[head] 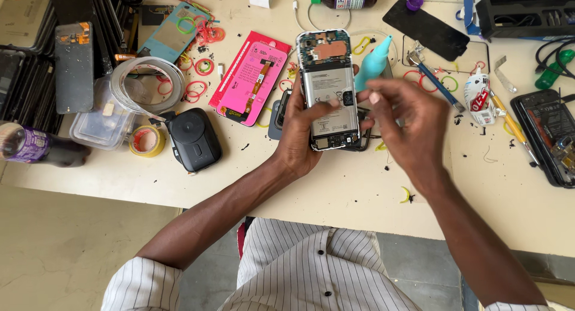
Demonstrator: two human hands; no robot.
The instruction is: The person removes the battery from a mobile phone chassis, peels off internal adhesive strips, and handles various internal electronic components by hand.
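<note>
Opened phone held over a really messy counter

Head view: left hand (302, 131) grips the backless phone (328, 89) upright above the cream counter (335, 191), right hand (407, 122) pinches a teal bottle (374, 62) just beside it. Rubber bands (200, 32), tape rolls (147, 140), a pink phone back (251, 77) and tools lie scattered; concrete floor (60, 245) below.

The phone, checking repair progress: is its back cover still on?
No, the phone in the left hand shows bare battery and circuit board.
</note>
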